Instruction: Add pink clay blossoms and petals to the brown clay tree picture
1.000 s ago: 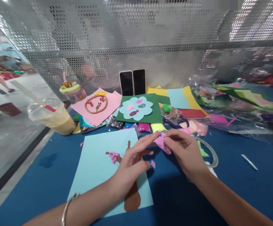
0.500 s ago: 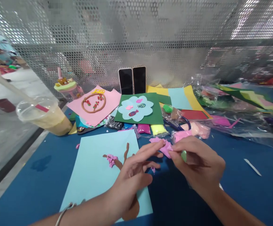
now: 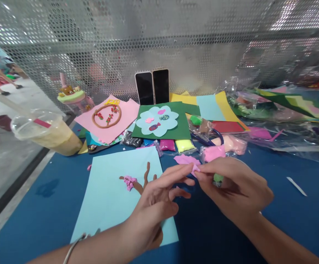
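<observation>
Between thumb and forefinger, my right hand (image 3: 234, 187) pinches a small bit of pink clay (image 3: 195, 169). My left hand (image 3: 162, 200) has its fingers stretched apart, and its index fingertip meets that bit. Just behind the fingertips a flattened piece of pink clay (image 3: 185, 159) lies on the blue table. Under my left forearm is a light blue sheet of paper (image 3: 107, 198) bearing a brown clay tree (image 3: 147, 174), partly covered by my hand. Crumpled pink clay blossoms (image 3: 129, 182) sit on its left branch.
Bags of clay, such as a yellow one (image 3: 185, 145), line the back. Behind them are a green card (image 3: 162, 123), a pink card (image 3: 108, 117) and two propped phones (image 3: 152, 87). A drink cup (image 3: 46, 132) tilts at left; a white strip (image 3: 296, 186) lies right.
The fingertips of both hands have come together at the pink clay bit. My right hand has shifted slightly right. The whole view has tilted a little, moving the scene upward.
</observation>
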Demonstrator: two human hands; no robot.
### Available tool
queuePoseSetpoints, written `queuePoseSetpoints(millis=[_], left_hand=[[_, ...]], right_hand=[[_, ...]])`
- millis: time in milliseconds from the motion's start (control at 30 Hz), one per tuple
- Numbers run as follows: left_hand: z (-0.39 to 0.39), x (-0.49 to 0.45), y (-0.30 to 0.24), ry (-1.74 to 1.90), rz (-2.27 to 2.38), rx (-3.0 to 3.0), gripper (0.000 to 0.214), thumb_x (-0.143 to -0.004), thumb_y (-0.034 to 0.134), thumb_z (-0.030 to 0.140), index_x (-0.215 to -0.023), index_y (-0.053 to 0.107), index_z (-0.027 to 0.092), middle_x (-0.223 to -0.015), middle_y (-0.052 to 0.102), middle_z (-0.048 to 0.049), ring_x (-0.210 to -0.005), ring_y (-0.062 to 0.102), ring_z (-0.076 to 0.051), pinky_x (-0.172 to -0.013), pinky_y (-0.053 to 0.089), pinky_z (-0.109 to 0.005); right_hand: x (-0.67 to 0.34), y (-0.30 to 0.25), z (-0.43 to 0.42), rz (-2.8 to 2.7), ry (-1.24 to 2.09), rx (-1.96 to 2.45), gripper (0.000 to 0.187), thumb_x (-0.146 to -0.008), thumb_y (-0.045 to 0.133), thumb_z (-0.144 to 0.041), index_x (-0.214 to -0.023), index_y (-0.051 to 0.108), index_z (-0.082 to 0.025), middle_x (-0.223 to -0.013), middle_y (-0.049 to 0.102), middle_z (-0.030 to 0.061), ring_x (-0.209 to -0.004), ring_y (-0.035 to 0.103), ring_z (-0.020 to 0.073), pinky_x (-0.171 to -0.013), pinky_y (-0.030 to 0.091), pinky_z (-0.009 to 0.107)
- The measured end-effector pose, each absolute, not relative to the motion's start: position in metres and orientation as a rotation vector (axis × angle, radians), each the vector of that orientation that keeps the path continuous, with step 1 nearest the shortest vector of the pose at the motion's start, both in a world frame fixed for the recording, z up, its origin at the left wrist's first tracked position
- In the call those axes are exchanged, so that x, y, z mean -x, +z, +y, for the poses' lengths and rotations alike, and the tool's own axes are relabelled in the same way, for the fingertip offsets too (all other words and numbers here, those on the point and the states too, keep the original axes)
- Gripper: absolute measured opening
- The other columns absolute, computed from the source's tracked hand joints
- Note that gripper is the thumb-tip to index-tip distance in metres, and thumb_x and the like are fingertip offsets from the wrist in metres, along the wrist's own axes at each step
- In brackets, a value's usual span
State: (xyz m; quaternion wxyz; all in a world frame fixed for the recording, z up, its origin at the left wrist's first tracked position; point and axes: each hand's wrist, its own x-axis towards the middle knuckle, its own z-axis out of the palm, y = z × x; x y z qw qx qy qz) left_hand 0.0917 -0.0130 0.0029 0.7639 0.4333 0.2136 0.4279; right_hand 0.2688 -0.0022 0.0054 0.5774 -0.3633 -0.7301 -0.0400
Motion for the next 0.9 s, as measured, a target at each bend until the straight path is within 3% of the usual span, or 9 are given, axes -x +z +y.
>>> queuePoseSetpoints(millis=[333, 533, 900], left_hand=[[-0.0142, -0.0933, 0.0064, 0.971, 0.517, -0.938, 0.039, -0.076, 0.069, 0.018, -0.113, 0.073, 0.029, -0.133, 0.058, -0.0049, -0.110, 0.056, -0.022, -0.090, 0.047, -0.027], [-0.0145, -0.0991, 0.0109, 1.032, 0.642, -0.930, 0.016, -0.083, 0.073, 0.029, -0.098, 0.077, 0.030, -0.117, 0.065, -0.0041, -0.099, 0.058, -0.016, -0.082, 0.049, -0.023], [-0.0124, -0.1007, 0.0091, 1.095, 0.686, -0.811, 0.005, -0.073, 0.083, 0.029, -0.077, 0.079, 0.029, -0.102, 0.066, -0.0014, -0.097, 0.062, -0.014, -0.085, 0.048, -0.023]], right_hand=[[-0.2665, 0.0069, -0.0079, -1.688, 0.047, 0.976, 0.032, -0.079, 0.069, -0.009, -0.098, 0.067, -0.034, -0.062, 0.068, -0.0054, -0.050, 0.058, 0.0128, -0.049, 0.045, 0.029], [-0.2668, 0.0067, -0.0081, -1.723, 0.189, 1.039, 0.020, -0.081, 0.071, -0.019, -0.097, 0.069, -0.032, -0.061, 0.064, -0.0055, -0.048, 0.054, 0.0103, -0.046, 0.044, 0.025], [-0.2607, 0.0076, -0.0085, -1.741, 0.201, 0.921, 0.018, -0.078, 0.071, -0.010, -0.085, 0.067, -0.027, -0.061, 0.068, -0.0050, -0.042, 0.049, 0.0062, -0.032, 0.026, 0.021]])
